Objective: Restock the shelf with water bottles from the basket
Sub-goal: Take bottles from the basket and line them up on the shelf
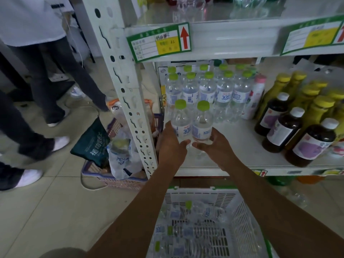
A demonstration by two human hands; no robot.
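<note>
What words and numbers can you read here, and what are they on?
"35", handwritten: yellow patch of the shelf tag; its other writing is too blurred.
Red up arrow: same tag.
"植物": dark green bag; the rest is unclear.
"冰": blue labels of the bottle in the left hand and of the shelf bottles; the small print is unreadable.
Right shelf tag, juice bottle labels: too blurred.

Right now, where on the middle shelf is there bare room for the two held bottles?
Bare shelf runs along the front edge, between the standing water bottles behind and the dark bottles right. Left hand and right hand hold their bottles there. The back rows and right side are crowded.
</note>
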